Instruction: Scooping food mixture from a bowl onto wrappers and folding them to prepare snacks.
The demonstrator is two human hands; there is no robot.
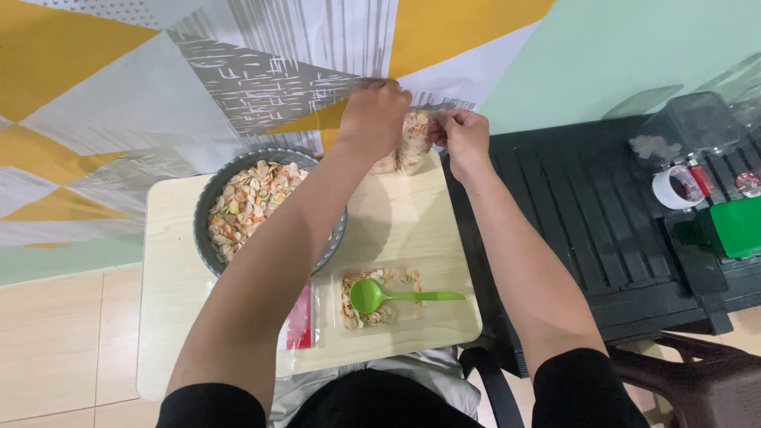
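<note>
- Pinching the top of a clear bag (pixel 411 143) of crackers with both hands at the far edge of the tabletop (pixel 396 222), just in front of the patterned wall.
- My left hand (pixel 374 117) has its fingers closed on the bag's upper left; the knuckles hide the exact grip.
- My right hand (pixel 463 136) has its fingers narrowed to a pinch on the bag's upper right corner.
- The bag stands upright between the two hands and looks full of pale crackers.
- The grey bowl (pixel 208 208) of loose crackers sits to the left, under my left forearm, apart from the bag.
- Near me a flat bag (pixel 372 305) lies with some crackers on it, and a green spoon (pixel 396 296) rests on top; a red strip (pixel 300 321) is just beside it.
- On the dark bench (pixel 587 214) to the right: a tape roll (pixel 678 188), a green box (pixel 737 227), clear containers.
- To do this well, I judge: keep both pinches level, hold the mouth flat and taut, keep the bag upright so nothing spills, keep my left elbow off the bowl.
</note>
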